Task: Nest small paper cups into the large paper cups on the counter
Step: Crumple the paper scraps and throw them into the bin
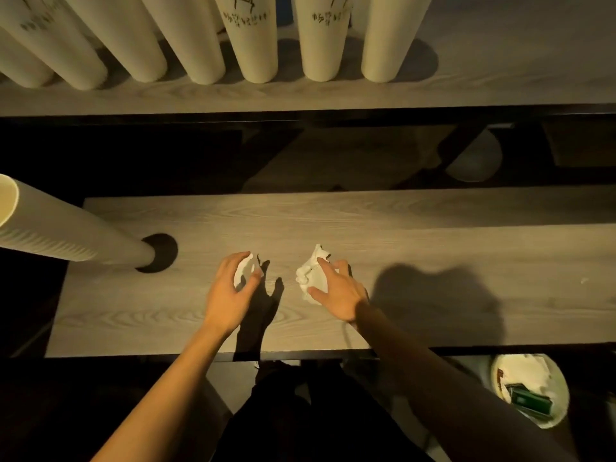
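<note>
On the grey wood counter (433, 235), my left hand (230, 295) curls around a small white crumpled paper piece (245, 266). My right hand (340, 291) rests on a larger crumpled white paper wad (308, 276), thumb and fingers around it. A tall stack of cream paper cups (66, 235) stands at the counter's left end, its open mouth toward me. Several more tall cup stacks (256, 38) stand in a row on the upper shelf (300, 95); two bear dark printed marks. No separate small cup is visible.
A round bin (496, 378) holding white paper and a green item sits on the floor at lower right. A pale round object (476, 161) lies in the dark gap under the shelf. My dark-clothed legs show below the counter's front edge.
</note>
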### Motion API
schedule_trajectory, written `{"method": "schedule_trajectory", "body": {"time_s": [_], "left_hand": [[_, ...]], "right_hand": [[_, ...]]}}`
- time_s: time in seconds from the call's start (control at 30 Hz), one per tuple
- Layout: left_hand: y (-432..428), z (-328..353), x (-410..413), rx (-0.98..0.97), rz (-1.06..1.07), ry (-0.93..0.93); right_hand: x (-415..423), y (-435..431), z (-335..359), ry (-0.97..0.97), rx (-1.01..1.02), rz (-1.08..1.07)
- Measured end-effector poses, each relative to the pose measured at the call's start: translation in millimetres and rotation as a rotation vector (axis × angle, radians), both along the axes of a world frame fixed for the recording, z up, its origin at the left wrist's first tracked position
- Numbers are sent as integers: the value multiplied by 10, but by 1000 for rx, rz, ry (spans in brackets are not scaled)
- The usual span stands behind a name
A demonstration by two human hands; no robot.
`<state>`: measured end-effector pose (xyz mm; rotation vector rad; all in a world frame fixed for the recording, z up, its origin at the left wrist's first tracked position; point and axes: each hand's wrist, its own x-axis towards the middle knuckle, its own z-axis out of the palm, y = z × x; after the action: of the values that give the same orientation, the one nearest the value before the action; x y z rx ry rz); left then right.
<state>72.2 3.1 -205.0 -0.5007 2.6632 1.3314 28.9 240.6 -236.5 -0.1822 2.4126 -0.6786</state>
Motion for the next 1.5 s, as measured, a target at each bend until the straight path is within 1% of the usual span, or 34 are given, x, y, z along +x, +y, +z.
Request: {"method": "schedule_trajectory", "body": {"time_s": [0.07,0.13,0.17,0.2,0.3,0.33,0.37,0.43,0.5,0.57,0.63,0.7,0.73,0.77,0.83,0.87,0.9,0.97,1.03,1.07,1.1,1.13,1.2,1.23,1.27,1.3,1.37,1.43,1.5], "left_hand": [[-126,-167,-23,-86,-15,-89],[-275,-286,-7,-74,-42,-170],[-323,-319,18,-46,-54,-182],[-378,-341,63,-18,-58,-179],[-502,-338,203,49,-10,-139],[-550,-330,237,85,16,-126],[-622,-320,269,127,38,-120],[-741,-311,331,206,64,-133],[-865,-301,384,231,53,-143],[-984,-287,420,238,33,-155],[-1101,-286,434,258,31,-164],[-1187,-294,422,282,39,-169],[-1227,-299,407,290,34,-175],[-1255,-304,382,300,19,-185],[-1263,-311,316,366,-36,-215],[-1240,-294,278,426,-75,-230],[-1199,-260,232,483,-117,-238],[-1071,-161,127,561,-196,-223],[-897,4,11,635,-203,-172],[-808,83,-51,661,-182,-146],[-717,160,-114,676,-171,-123],[-622,231,-172,678,-184,-104],[-429,355,-278,655,-249,-66],[-315,415,-320,646,-282,-58],[-180,468,-349,639,-315,-72],[-60,516,-371,629,-342,-87],[148,557,-406,584,-400,-116],[377,544,-409,568,-486,-176],[691,568,-363,573,-572,-227]], "right_hand": [[13,-78,-130,-1,84,16],[20,-223,-211,29,139,68],[28,-298,-232,53,146,90],[44,-396,-227,77,127,84],[71,-733,-122,150,-20,-67],[61,-870,-77,157,-72,-87],[47,-1037,-26,157,-113,-61],[31,-1329,-2,161,-139,61],[17,-1582,-57,174,-78,165],[-16,-1778,-162,177,54,223],[-37,-1910,-262,143,155,231],[-36,-1954,-338,154,161,206],[-19,-1966,-348,173,109,179],[4,-1966,-374,202,12,136],[35,-1950,-344,230,-172,-25],[38,-1953,-246,232,-232,-114],[34,-1943,-136,212,-297,-197],[38,-1887,173,74,-436,-349],[68,-1731,422,-39,-689,-496],[108,-1636,537,-54,-787,-541],[149,-1532,624,-17,-817,-543],[170,-1415,679,87,-710,-492],[207,-1194,714,351,-386,-375],[232,-1076,729,467,-285,-345],[272,-954,747,545,-259,-327],[303,-853,775,577,-259,-307],[366,-662,806,562,-246,-273],[417,-385,856,494,-236,-325],[474,-19,842,515,-227,-381]]}}
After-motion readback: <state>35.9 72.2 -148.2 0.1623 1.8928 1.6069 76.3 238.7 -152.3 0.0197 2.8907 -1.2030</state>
